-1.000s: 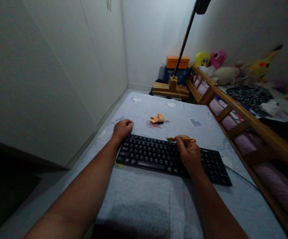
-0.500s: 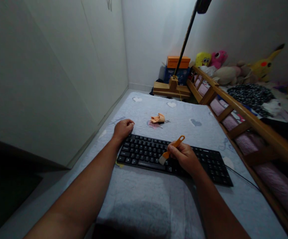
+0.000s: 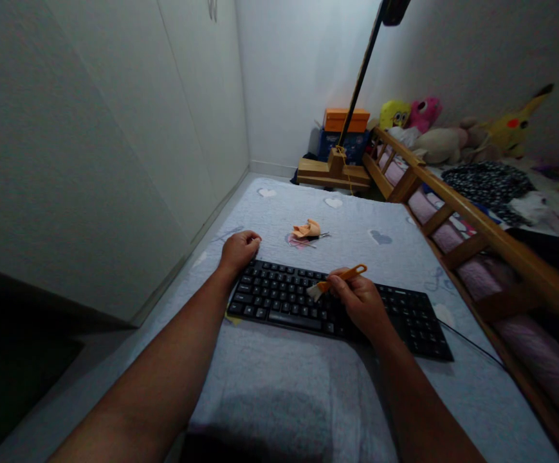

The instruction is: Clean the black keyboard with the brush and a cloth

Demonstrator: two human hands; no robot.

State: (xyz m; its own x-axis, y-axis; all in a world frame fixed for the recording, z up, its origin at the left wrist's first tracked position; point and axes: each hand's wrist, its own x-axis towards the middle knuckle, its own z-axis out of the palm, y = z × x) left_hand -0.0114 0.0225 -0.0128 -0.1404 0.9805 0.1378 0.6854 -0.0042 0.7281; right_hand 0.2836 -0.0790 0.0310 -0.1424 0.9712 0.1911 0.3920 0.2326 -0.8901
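Note:
A black keyboard (image 3: 284,292) lies on the light blue cloth (image 3: 279,373), its cable running off to the right. My right hand (image 3: 359,302) grips an orange-handled brush (image 3: 344,276) over the middle of the keys, and the pale bristles touch or hover just above them. At the keyboard's upper left corner rests my left hand (image 3: 239,249), its fingers curled; whether something small is inside cannot be seen. Beyond the keyboard sits a crumpled orange piece (image 3: 308,229) with thin sticks beside it.
A wooden bed rail (image 3: 482,225) runs along the right side, with plush toys (image 3: 438,145) behind it. Pale cabinet doors (image 3: 115,128) stand at the left. At the far end are a wooden stand (image 3: 334,168) with a black pole and an orange box (image 3: 345,120).
The brush head has moved up the keyboard, away from the space bar, and the handle now tilts flatter to the right. My left hand has stayed in place.

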